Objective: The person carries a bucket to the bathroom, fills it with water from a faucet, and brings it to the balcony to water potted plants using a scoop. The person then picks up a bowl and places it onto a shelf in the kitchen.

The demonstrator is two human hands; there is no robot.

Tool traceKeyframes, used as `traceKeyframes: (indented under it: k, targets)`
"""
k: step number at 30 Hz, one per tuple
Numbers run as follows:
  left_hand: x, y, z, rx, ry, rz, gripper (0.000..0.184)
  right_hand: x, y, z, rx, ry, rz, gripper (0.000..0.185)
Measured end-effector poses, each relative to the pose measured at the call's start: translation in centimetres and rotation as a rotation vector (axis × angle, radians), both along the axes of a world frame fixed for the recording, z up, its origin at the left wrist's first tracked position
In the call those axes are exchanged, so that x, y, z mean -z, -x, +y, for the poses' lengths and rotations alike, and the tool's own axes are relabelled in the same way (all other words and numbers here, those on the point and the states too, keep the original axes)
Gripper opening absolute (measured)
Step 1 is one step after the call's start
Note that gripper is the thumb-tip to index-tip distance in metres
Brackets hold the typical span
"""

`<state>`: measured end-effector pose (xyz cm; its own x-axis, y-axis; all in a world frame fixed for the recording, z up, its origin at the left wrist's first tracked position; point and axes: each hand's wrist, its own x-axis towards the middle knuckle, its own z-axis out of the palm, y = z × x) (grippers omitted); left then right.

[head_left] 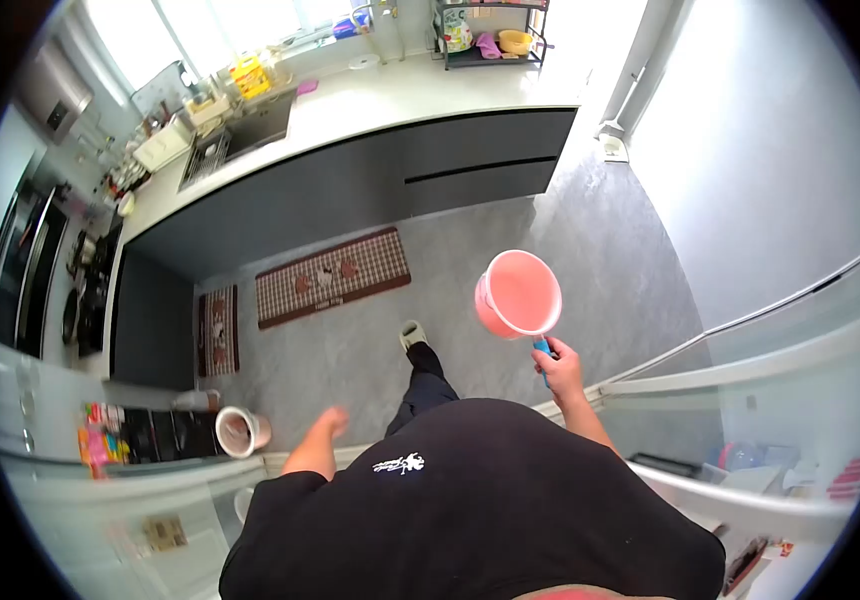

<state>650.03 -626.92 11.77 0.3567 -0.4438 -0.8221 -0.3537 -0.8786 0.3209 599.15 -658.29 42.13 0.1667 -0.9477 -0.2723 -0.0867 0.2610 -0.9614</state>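
Observation:
A round pink bucket (503,320) hangs out in front of my body on the right, its mouth facing up and its inside showing. My right hand (563,371) is closed around a blue handle (543,352) at the bucket's near side. Low on the left, my left hand (333,420) hangs beside my body, smeared by motion, and nothing can be made out in it. The grey floor lies beneath both hands.
A counter (400,100) with a sink (260,125) runs along the far side. Checked mats (335,278) lie before it. A white bin (242,432) stands at left. Glass doors (750,400) flank me. A dustpan (613,149) leans by the right wall.

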Motion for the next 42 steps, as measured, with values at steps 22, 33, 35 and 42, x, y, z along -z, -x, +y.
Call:
traceKeyframes:
  k: [22,33,35,42]
  targets:
    - [-10.6,-15.1,-63.3,-0.294,0.569,-0.028,0.031,-5.4,-22.7,-92.3,0.004,0.533,0.607,0.043]
    - [-13.7,3.7,-59.0,-0.968,0.138,0.067,0.027,2.7,-33.1,-129.4,-0.071,0.749,0.896,0.038]
    - [-11.1,4.2,-58.6,-0.822,0.02,0.103,0.025,3.7,-32.0,-131.6,-0.088,0.655,1.056,0.045]
    - [-14.8,-2.0,-69.0,-0.597,0.104,-0.14,0.036,2.6,-31.9,-130.8,-0.17,0.57,1.156,0.05]
